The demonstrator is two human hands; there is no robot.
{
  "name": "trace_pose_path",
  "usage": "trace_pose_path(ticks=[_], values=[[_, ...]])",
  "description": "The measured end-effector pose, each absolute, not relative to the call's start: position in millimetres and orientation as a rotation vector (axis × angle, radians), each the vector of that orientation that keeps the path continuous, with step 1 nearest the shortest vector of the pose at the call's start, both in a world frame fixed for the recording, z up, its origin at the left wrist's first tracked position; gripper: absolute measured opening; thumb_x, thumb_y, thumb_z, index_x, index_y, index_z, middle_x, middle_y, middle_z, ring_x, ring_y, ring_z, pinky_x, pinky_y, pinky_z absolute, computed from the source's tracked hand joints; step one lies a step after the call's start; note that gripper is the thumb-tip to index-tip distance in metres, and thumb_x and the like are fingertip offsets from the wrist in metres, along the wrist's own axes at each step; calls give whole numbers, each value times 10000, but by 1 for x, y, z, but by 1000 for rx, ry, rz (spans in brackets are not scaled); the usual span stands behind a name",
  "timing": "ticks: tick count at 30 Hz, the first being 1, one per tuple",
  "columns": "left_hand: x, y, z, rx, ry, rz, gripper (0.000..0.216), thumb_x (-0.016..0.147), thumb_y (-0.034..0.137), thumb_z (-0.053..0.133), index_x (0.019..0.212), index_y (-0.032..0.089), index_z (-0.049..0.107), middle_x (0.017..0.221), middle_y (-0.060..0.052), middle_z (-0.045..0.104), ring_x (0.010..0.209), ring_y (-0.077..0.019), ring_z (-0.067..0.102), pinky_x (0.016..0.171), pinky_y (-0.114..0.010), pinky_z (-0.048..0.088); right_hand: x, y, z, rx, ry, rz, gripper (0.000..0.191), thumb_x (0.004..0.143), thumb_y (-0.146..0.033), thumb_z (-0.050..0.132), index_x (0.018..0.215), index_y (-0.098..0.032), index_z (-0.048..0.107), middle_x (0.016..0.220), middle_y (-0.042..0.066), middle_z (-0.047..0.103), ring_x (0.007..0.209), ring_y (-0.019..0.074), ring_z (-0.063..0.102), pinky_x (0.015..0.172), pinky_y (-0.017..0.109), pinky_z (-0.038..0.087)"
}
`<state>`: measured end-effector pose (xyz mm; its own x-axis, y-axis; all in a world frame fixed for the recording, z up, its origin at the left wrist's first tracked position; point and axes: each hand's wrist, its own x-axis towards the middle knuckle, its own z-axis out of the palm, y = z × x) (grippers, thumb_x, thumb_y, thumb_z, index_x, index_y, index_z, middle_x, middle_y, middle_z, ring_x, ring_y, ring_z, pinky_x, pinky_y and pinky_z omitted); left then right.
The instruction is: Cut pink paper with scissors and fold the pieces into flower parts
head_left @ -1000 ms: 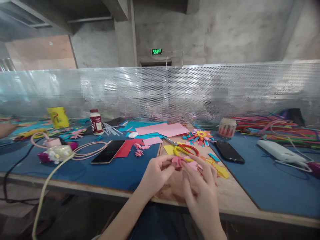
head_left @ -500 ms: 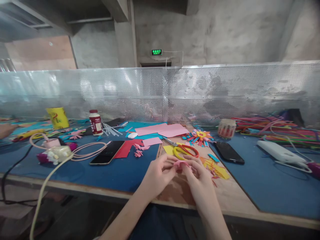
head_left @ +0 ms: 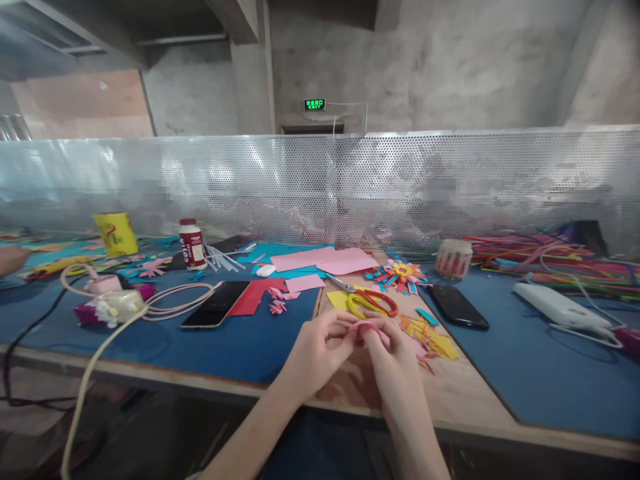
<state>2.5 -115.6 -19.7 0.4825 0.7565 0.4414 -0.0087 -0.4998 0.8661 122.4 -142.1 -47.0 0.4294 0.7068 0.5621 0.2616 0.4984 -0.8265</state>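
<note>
My left hand (head_left: 320,353) and my right hand (head_left: 393,363) meet above the wooden board (head_left: 470,387) near the table's front edge. Both pinch a small folded pink paper piece (head_left: 365,326) between thumbs and fingertips. Just beyond them lie scissors with yellow and red handles (head_left: 370,303). Yellow and orange paper scraps (head_left: 433,337) are scattered to the right of my right hand. A finished multicoloured paper flower (head_left: 400,272) lies farther back.
Pink paper sheets (head_left: 330,259), a red sheet (head_left: 255,295), two phones (head_left: 215,304) (head_left: 457,305), a glue bottle (head_left: 193,244), a yellow cup (head_left: 116,234), cables (head_left: 165,300), a white power bank (head_left: 560,305), a tape roll (head_left: 453,257) and coloured strips (head_left: 550,257) lie on the blue mat. A perforated metal screen (head_left: 320,187) runs behind. Another person's hand (head_left: 10,259) shows at far left.
My right hand has drawn in and closed its fingers onto the pink piece, which is now folded smaller between both hands. The hands sit closer together.
</note>
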Motion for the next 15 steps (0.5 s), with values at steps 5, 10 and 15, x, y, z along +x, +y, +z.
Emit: trace_pose_path(ticks=[5, 10, 15], values=[[3, -115, -21, 1880, 623, 1106, 209, 814, 266, 521, 968, 136, 575, 939, -93, 669, 840, -177, 640, 768, -274, 506, 123, -140, -50, -1062, -1132, 349, 164, 764, -308, 514, 690, -189, 600, 717, 43, 609, 785, 211, 578, 682, 324, 465], [2, -115, -21, 1925, 642, 1103, 210, 818, 257, 513, 981, 138, 573, 941, -93, 668, 838, -182, 640, 770, -281, 506, 123, -139, -52, -1084, -1125, 340, 150, 762, -309, 520, 701, -193, 595, 747, 44, 608, 807, 211, 572, 704, 329, 461], [2, -115, -21, 1944, 632, 1100, 205, 818, 236, 503, 988, 145, 575, 976, -89, 663, 874, -183, 636, 793, -277, 502, 123, -140, -53, -1067, -1117, 375, 138, 758, -300, 528, 708, -189, 594, 823, 57, 613, 849, 214, 569, 703, 327, 470]])
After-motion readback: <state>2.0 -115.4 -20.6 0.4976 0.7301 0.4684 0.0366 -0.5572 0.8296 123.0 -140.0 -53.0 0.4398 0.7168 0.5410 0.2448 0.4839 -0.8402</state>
